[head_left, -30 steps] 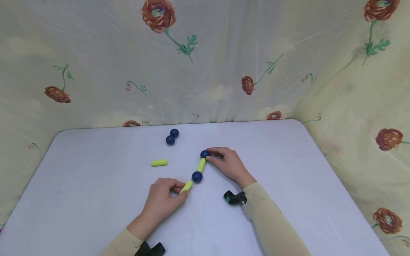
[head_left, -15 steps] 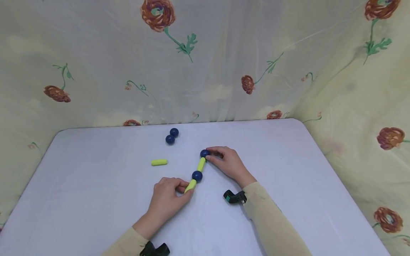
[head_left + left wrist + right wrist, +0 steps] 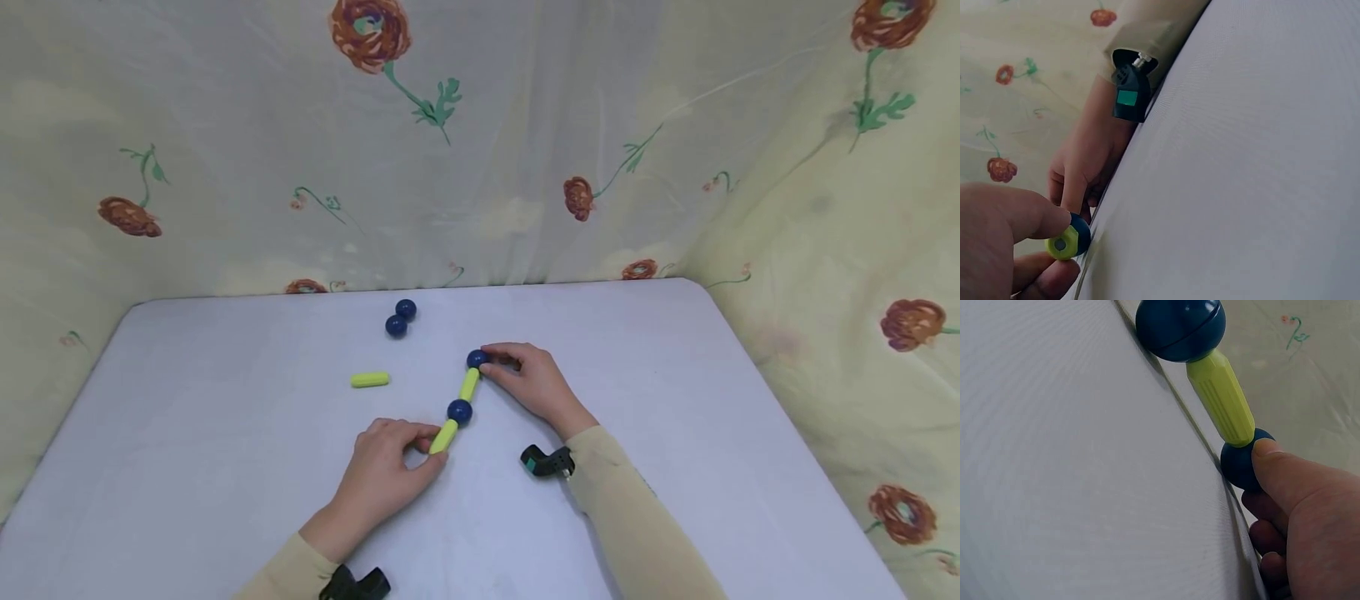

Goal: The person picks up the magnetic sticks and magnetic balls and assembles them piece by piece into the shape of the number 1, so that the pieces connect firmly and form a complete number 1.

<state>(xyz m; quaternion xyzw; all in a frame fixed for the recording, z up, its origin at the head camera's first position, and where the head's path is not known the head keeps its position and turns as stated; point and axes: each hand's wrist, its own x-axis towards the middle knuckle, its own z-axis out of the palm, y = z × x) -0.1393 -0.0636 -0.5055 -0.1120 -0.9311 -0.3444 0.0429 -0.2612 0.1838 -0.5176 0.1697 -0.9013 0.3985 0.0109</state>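
A short chain lies on the white table. It runs from a far blue ball (image 3: 477,359) through a yellow-green rod (image 3: 468,385) to a middle blue ball (image 3: 460,412), with a second yellow-green rod (image 3: 444,436) against that ball on the near side. My left hand (image 3: 390,467) pinches this near rod between thumb and fingers; the left wrist view shows the rod's end (image 3: 1060,244) with a grey disc in it. With thumb and fingers my right hand (image 3: 532,383) holds the far ball, seen also as a blue ball (image 3: 1241,464) in the right wrist view.
A loose yellow-green rod (image 3: 370,380) lies left of the chain. Farther back, two blue balls (image 3: 397,326) sit close together. A flowered curtain (image 3: 510,167) stands behind and beside the table (image 3: 225,400). Black wrist cameras are strapped at both sleeves.
My left hand brought its rod up and right until it met the middle blue ball. Since then, the left fingers have shifted slightly back along the rod. My right hand stays on the far ball.
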